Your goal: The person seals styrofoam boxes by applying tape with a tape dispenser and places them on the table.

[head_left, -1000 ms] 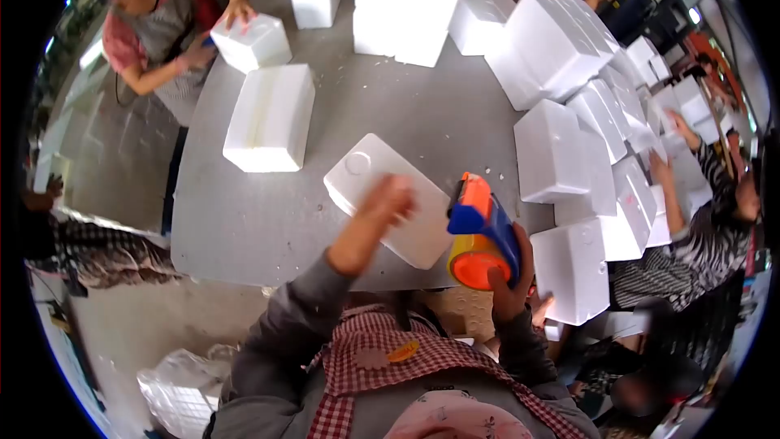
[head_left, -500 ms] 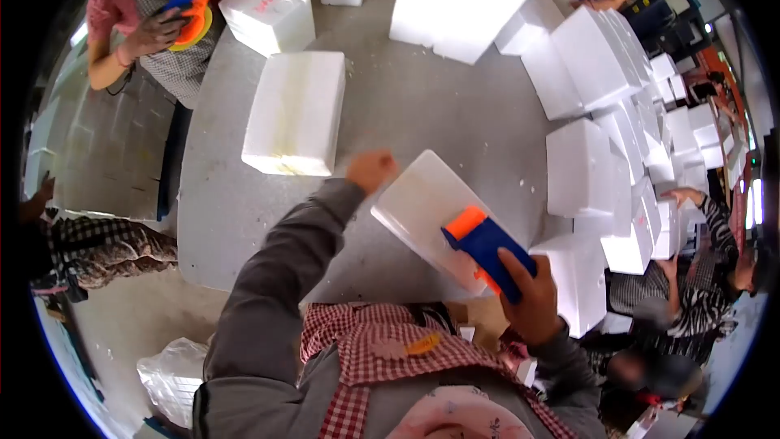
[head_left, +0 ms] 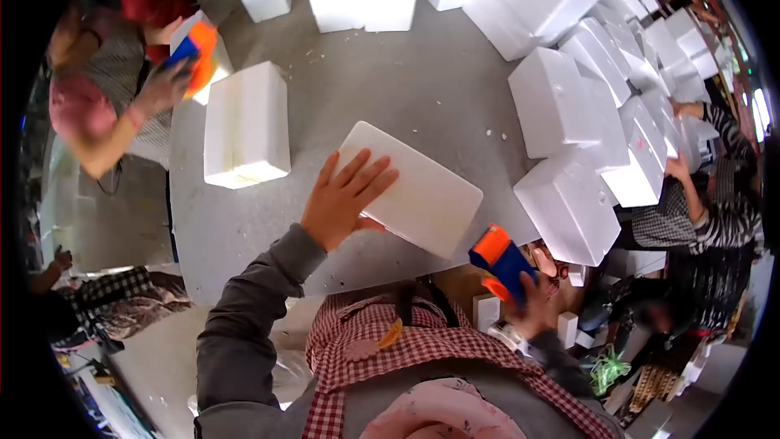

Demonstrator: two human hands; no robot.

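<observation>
White polystyrene foam lid (head_left: 410, 187), flat and rectangular, lying tilted near the near edge of the grey table (head_left: 390, 81). Left hand (head_left: 345, 195) spread flat on the lid's left end, fingers open and pressing down, gripping nothing. Right hand (head_left: 532, 305) off the near right edge of the table, closed around the handle of a blue-and-orange tape dispenser (head_left: 501, 262), held just beside the lid's near right corner; touching or not, impossible to tell. White closed foam box (head_left: 244, 123) further left on the table, well apart from the lid. Heap of white foam boxes (head_left: 585, 106) along the right side and far end. Another person's hand (head_left: 162, 85) at far left, gripping a second blue-and-orange dispenser (head_left: 195, 53). Striped-sleeved person (head_left: 699, 211) at right, reaching toward the heap.
</observation>
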